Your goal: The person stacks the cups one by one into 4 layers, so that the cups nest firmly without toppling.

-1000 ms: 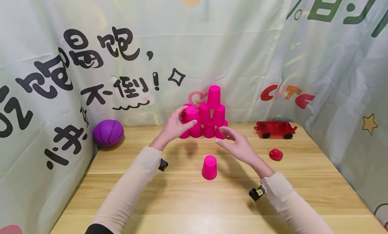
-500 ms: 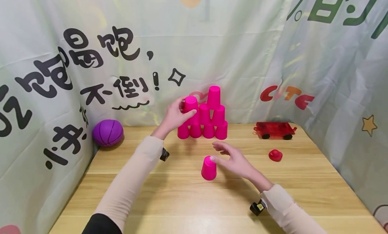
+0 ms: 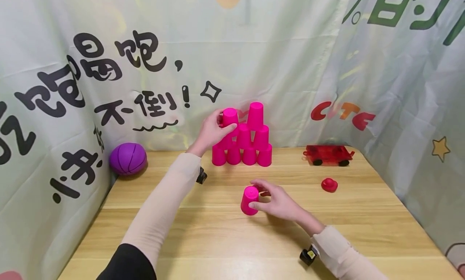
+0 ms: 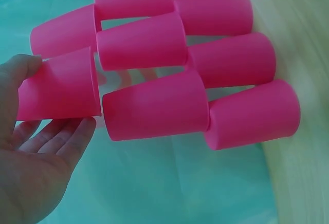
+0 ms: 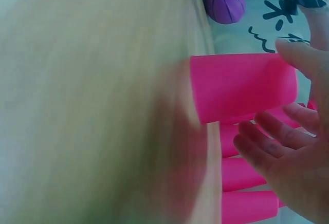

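Bright pink cups, all upside down, stand as a stepped pyramid (image 3: 248, 155) at the back of the table. My left hand (image 3: 212, 130) grips a pink cup (image 3: 230, 115) just above the left side of the second row. A thin gap parts this cup from the cup below (image 4: 154, 106) in the left wrist view. Beside it, another cup (image 3: 256, 114) sits on top at the right. My right hand (image 3: 277, 201) is around a lone cup (image 3: 248, 197) standing nearer the front. Its thumb lies before that cup, its fingers beside and behind; firm contact is unclear.
A purple ball (image 3: 128, 159) lies at the table's back left corner. Toward the back right stand a red toy car base (image 3: 328, 155) and a small red hat-shaped piece (image 3: 329, 185). A printed curtain (image 3: 283, 62) hangs close behind the pyramid.
My left hand has raised its cup from second-row height to above that row. My right hand has come away from the pyramid, toward the front, and around the lone cup.
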Motion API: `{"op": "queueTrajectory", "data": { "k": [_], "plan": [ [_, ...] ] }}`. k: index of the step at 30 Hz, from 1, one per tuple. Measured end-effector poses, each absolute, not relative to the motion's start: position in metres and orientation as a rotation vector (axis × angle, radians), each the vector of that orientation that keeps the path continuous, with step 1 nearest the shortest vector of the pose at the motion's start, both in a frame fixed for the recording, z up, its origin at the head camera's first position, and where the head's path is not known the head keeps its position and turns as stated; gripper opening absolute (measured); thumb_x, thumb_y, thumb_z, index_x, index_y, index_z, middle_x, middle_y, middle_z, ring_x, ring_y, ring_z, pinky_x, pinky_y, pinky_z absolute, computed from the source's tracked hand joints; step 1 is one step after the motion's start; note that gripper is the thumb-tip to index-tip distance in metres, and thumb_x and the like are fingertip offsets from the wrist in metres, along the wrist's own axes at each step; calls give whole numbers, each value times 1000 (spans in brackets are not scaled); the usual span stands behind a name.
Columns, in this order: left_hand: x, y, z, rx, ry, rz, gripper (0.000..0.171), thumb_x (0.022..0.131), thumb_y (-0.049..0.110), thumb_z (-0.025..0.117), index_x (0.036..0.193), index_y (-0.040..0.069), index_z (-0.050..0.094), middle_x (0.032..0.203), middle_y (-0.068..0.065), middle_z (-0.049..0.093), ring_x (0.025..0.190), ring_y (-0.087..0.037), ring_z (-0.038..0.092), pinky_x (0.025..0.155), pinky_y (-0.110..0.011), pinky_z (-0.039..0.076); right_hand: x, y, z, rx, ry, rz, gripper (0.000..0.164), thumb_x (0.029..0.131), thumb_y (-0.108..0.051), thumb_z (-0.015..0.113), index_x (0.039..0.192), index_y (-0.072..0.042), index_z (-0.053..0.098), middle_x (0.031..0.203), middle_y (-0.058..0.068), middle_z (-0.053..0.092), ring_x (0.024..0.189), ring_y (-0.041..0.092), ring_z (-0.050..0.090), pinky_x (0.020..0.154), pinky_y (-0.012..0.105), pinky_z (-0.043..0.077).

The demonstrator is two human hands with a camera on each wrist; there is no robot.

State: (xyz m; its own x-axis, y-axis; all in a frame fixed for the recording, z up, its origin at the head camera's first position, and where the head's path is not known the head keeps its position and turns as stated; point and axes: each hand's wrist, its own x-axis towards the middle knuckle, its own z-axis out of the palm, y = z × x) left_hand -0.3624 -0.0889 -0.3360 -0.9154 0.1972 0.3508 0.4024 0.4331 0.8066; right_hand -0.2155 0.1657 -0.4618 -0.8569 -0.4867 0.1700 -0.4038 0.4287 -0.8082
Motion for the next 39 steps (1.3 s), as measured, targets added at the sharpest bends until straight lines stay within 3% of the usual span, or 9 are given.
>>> {"op": "queueTrajectory", "data": {
  "k": [8,18,39],
  "plan": [
    [-369,-83,-333,-517,-2509,-1453,60,94,26,79,146,11,54,124,-12,68,111,-30,68,97,-45,60,-214,167,-471,-808,2493,-1444,69,91,-24,84,148,-2,52,132,15,68,117,35,69,100,50,60],
    [-379,-78,-330,-476,-2510,-1466,64,95,27,78,151,12,50,129,-13,67,113,-29,67,98,-44,60,-215,167,-474,-806,2490,-1405,67,92,-23,84,148,-4,53,131,13,69,116,30,69,100,49,60],
    [-390,-74,-328,-446,-2545,-1461,59,97,28,77,148,12,54,122,-12,68,106,-28,67,96,-44,59,-214,169,-475,-795,2524,-1348,64,92,-25,83,147,-7,55,128,6,70,114,26,70,99,45,61]
  ]
}}
